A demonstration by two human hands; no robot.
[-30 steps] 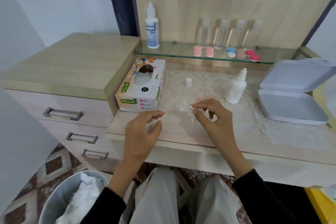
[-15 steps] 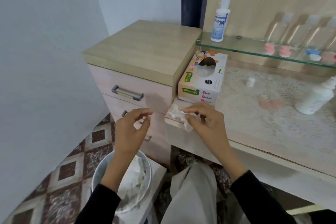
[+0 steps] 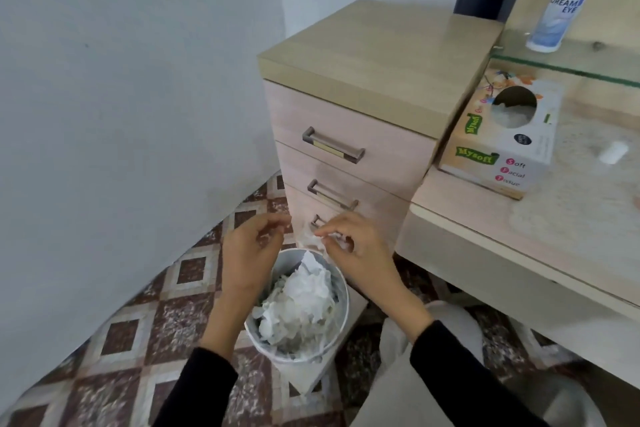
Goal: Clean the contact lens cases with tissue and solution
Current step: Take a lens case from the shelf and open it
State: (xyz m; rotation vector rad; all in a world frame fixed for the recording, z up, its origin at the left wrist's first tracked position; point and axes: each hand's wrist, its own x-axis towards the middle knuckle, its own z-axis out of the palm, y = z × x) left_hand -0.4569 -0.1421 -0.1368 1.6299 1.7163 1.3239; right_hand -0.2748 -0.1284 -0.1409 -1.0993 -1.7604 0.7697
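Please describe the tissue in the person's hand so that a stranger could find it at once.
Find the pale wooden drawer cabinet; a round white waste bin stands below its lowest drawer. Above the bin's rim the right hand pinches a small crumpled white tissue, held in fingertips, unlike the heap inside the bin.

Both arms reach forward and down, black sleeves [image 3: 207,388] covering the forearms to just short of the wrists. The left hand [image 3: 251,250] hangs with its back to the camera, fingers loosely curled and thumb close to the forefinger, holding nothing (its fingertips are blurred). The right hand [image 3: 353,248], just beside it and apart from it, pinches a crumpled tissue [image 3: 306,239] between thumb and forefinger, the other fingers bent, its wrist angled inward toward the left.
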